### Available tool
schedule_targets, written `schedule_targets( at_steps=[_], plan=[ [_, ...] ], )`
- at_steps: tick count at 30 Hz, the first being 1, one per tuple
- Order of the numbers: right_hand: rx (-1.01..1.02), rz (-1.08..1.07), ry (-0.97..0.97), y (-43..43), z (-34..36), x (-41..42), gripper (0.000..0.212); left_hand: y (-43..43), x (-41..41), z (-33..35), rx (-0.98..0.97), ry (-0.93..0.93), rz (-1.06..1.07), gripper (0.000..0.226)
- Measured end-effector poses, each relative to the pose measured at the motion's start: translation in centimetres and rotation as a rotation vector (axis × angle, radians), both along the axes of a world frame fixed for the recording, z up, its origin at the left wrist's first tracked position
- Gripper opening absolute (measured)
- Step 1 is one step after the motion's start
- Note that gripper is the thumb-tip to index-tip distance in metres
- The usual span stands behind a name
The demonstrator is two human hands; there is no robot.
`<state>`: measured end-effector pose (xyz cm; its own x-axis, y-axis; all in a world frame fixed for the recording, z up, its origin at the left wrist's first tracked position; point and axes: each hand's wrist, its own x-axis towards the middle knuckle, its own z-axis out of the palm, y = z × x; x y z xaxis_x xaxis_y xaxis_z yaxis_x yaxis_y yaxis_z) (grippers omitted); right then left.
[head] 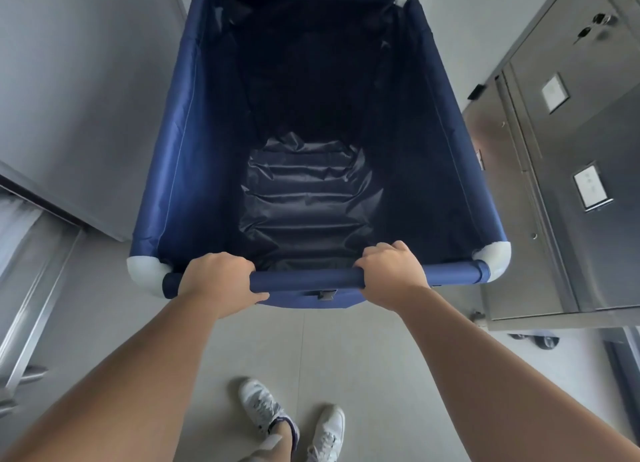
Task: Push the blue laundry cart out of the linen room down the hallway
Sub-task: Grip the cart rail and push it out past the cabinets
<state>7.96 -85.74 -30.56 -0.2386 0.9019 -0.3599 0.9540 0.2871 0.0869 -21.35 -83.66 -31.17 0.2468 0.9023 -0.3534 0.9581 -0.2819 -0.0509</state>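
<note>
The blue laundry cart (180, 156) fills the middle of the view, a deep fabric bin with white corner joints and a dark, wrinkled lining with nothing in it. Its near rim is a blue-covered bar running left to right. My left hand (218, 281) is wrapped around that bar left of centre. My right hand (391, 274) grips the same bar right of centre. Both arms reach straight forward from the bottom corners.
A stainless steel cabinet on castors (561, 170) stands close along the cart's right side. A grey wall (86, 98) and a steel shelf frame (31, 288) lie to the left. My white sneakers (294, 423) stand on grey floor behind the cart.
</note>
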Motion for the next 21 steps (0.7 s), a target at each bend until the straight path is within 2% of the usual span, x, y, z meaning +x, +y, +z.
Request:
schedule_targets(
  at_steps=[8,12,21],
  plan=[
    [-0.012,-0.133,-0.104,5.0,0.5,0.9,0.027,4.7,1.9,-0.1,-0.016,-0.062,0.025,0.04],
    [0.006,-0.173,-0.096,7.4,0.2,2.0,0.031,7.0,3.2,-0.4,-0.012,-0.063,0.035,0.042],
    [-0.016,-0.102,-0.056,12.3,-0.2,6.3,0.029,10.1,7.1,-0.4,-0.009,-0.045,0.088,0.038]
  ],
)
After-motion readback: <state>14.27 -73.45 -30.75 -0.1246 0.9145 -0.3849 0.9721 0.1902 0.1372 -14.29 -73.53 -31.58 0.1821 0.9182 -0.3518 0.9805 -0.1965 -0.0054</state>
